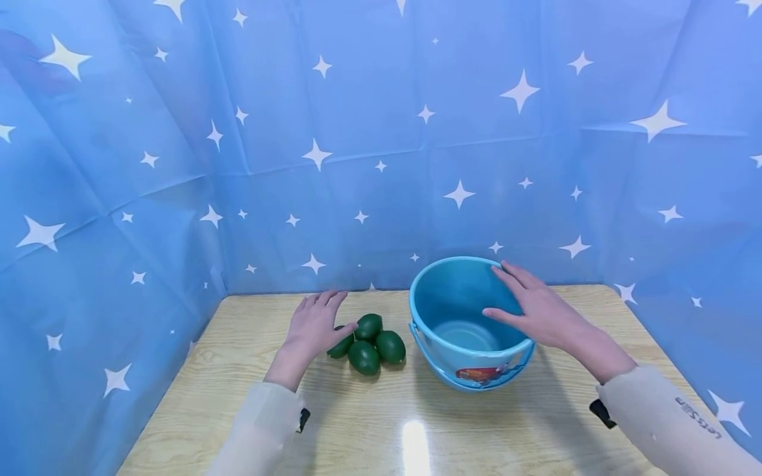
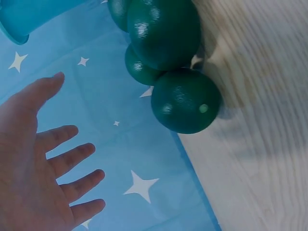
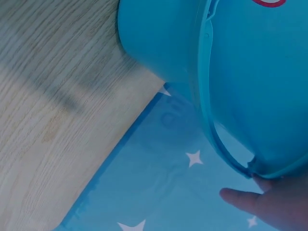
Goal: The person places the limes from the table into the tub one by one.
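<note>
Several glossy, dark green, egg-shaped fruits [image 1: 364, 357] lie bunched on the table; the left wrist view shows a pale stem spot on one fruit [image 2: 186, 101]. My left hand [image 1: 313, 324] hovers at their left side, fingers spread and thumb toward them, holding nothing. In the head view it partly covers the leftmost fruit. To the right stands a light blue bucket [image 1: 437, 336], its mouth tipped toward me. My right hand [image 1: 544, 314] is at its right rim, fingers extended and thumb across the opening. In the right wrist view its fingers [image 3: 240, 199] are beside the rim.
The bucket's blue handle [image 1: 425, 357] hangs down at the front, over a red label [image 1: 479, 374]. A light wood table [image 1: 369, 430] carries everything. Blue cloth [image 1: 381, 119] with white stars hangs behind and along both sides.
</note>
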Available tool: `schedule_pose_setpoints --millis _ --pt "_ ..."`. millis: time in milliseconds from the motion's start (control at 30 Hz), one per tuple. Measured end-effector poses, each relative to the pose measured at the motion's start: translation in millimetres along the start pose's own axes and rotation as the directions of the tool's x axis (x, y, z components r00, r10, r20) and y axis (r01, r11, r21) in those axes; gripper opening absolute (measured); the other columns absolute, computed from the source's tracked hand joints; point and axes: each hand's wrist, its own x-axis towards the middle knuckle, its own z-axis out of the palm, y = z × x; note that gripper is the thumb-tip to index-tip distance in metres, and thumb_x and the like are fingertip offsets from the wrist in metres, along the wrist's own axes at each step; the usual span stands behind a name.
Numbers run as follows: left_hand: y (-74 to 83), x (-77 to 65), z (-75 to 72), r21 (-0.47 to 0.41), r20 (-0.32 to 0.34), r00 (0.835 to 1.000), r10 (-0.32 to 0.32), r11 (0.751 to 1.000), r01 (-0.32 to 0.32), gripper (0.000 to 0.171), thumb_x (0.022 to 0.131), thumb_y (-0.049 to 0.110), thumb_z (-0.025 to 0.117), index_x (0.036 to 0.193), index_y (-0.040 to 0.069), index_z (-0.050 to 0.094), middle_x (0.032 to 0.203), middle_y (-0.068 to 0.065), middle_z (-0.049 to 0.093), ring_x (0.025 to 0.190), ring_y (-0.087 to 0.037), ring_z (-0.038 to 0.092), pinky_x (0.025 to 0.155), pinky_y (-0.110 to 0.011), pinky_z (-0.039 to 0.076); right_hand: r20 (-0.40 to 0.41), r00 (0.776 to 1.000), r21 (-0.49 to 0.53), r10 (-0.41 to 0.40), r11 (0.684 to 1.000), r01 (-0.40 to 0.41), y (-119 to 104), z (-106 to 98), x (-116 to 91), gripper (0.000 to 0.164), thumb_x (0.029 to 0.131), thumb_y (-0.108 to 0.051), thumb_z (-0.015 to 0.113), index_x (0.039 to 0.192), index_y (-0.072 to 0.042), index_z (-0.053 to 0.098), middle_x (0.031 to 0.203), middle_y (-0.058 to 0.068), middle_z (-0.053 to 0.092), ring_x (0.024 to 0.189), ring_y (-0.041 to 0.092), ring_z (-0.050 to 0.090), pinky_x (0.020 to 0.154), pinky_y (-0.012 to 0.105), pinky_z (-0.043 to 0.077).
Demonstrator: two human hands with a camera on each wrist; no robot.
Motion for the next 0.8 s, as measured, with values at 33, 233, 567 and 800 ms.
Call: schedule_pose_setpoints --millis 33,233,567,800 --pt "-0.6 -0.6 0.9 -0.001 0.005 1.0 0.001 1.0 -0.001 0.072 0.093 0.053 0.063 0.153 0.018 0.04 0.155 -0.012 0.043 0.143 -0.039 0.04 0.12 -0.057 0.031 -0.001 1.0 -0.001 0.0 1.0 0.0 0 0 0 0.09 0.093 -0.058 0.06 0.159 -0.008 0.023 0.164 0.024 0.019 0.146 0.052 0.022 0.112 0.072 0.028" --pt "-4.2 -3.6 6.8 0.008 0.037 0.999 -0.003 1.0 0.002 0.068 0.093 0.049 0.065 0.151 0.018 0.044 0.154 -0.012 0.045 0.141 -0.039 0.042 0.119 -0.056 0.033 -0.006 1.0 -0.009 -0.004 1.0 0.004 -2 -1 0 0.09 0.093 -0.058 0.059 0.159 -0.008 0.024 0.164 0.024 0.02 0.146 0.052 0.022 0.113 0.072 0.028" --pt "-9.3 -4.9 16.8 0.038 0.067 0.998 -0.007 0.999 0.005 0.066 0.091 0.047 0.069 0.147 0.017 0.049 0.153 -0.011 0.046 0.137 -0.038 0.047 0.113 -0.051 0.042 -0.01 1.0 -0.011 0.003 1.0 -0.003 -2 -1 0 0.09 0.094 -0.059 0.059 0.159 -0.008 0.023 0.163 0.024 0.02 0.147 0.051 0.022 0.113 0.071 0.028" --pt "-12.2 -6.9 26.9 0.025 0.09 0.996 -0.01 1.0 0.008 0.064 0.09 0.043 0.071 0.145 0.018 0.051 0.151 -0.011 0.049 0.136 -0.036 0.049 0.112 -0.051 0.044 -0.01 1.0 -0.01 0.008 1.0 -0.008 -1 1 -1 0.09 0.094 -0.057 0.06 0.159 -0.008 0.023 0.163 0.024 0.02 0.146 0.051 0.023 0.112 0.072 0.029"
